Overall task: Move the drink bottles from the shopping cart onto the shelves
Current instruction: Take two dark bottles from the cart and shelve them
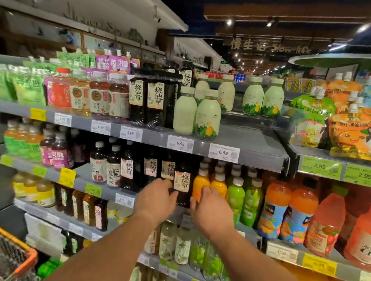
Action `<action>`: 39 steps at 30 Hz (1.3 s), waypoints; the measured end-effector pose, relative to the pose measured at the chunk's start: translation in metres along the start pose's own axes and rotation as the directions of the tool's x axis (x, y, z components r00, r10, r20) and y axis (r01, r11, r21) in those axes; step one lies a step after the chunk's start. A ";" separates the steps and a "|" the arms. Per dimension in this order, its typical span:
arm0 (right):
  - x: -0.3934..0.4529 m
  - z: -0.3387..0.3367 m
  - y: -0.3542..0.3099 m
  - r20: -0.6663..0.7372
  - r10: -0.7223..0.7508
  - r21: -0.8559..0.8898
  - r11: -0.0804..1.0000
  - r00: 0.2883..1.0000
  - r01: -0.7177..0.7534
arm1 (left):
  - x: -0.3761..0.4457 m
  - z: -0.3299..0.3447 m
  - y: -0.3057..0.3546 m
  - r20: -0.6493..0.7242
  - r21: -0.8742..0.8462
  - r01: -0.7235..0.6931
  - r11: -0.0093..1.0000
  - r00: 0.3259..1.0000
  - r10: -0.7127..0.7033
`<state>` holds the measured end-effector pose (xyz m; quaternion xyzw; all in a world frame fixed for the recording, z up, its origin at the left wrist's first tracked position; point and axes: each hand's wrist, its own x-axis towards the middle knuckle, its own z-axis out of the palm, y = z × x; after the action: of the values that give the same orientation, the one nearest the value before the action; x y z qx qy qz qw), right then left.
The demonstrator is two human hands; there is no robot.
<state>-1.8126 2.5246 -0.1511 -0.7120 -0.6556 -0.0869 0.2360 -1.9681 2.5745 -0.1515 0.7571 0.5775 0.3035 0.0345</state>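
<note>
Both forearms reach in; left hand (157, 195) and right hand (209, 208) curl their fingers around a dark bottle (182, 187) between them, seating it on the shelf (85, 180); the shopping cart (11, 252), lower left, seemingly holds more

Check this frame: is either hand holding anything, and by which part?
Both hands, left hand and right hand, hold one dark bottle on the second shelf, gripping its lower body from either side.
</note>
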 end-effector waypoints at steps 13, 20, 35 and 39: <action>-0.062 0.059 -0.296 0.093 -0.395 0.304 0.886 0.914 0.351 | -0.136 -0.177 -0.239 -0.185 0.174 0.454 0.874 0.887 -0.424; -0.121 0.090 -0.426 0.167 -0.606 0.450 0.749 0.778 0.486 | -0.230 -0.241 -0.328 -0.289 0.194 0.708 0.679 0.702 -0.651; -0.061 0.186 -0.523 0.316 -0.692 0.489 0.705 0.649 0.513 | -0.213 -0.235 -0.439 -0.346 0.182 0.852 0.490 0.522 -0.779; -0.032 0.223 -0.538 0.341 -0.715 0.474 0.691 0.610 0.546 | -0.196 -0.217 -0.463 -0.344 0.151 0.876 0.458 0.481 -0.806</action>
<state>-2.3820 2.6123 -0.2405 -0.3779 -0.9082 0.1308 0.1232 -2.5012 2.4873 -0.2441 0.3252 0.9160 0.2350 -0.0025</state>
